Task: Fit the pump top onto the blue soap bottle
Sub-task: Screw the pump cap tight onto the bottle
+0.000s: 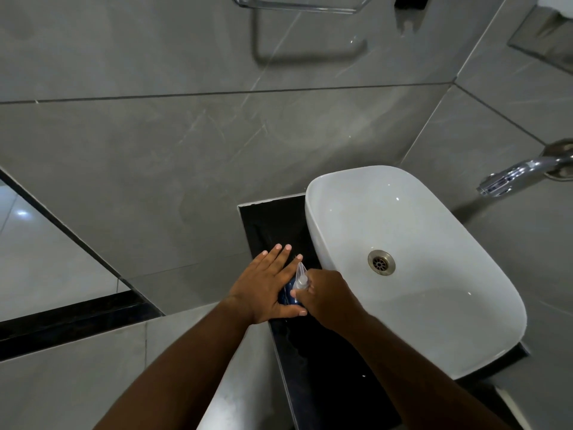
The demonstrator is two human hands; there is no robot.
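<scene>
The blue soap bottle [286, 295] stands on the black counter [273, 221] just left of the basin, mostly hidden by both hands. My left hand [266, 287] presses against its left side, fingers stretched out flat and thumb curled under the front. A clear pump top [301, 276] sits over the bottle's neck, nozzle pointing away from me. My right hand [328, 297] is closed around the pump's collar from the right. The joint between pump and bottle is hidden by my fingers.
A white oval basin [434, 333] with a metal drain [381, 262] fills the counter to the right. A chrome tap [521, 175] juts from the right wall. Grey tiled walls surround the spot; a chrome towel rail [297, 6] hangs high up. The counter's left edge drops off beside my left wrist.
</scene>
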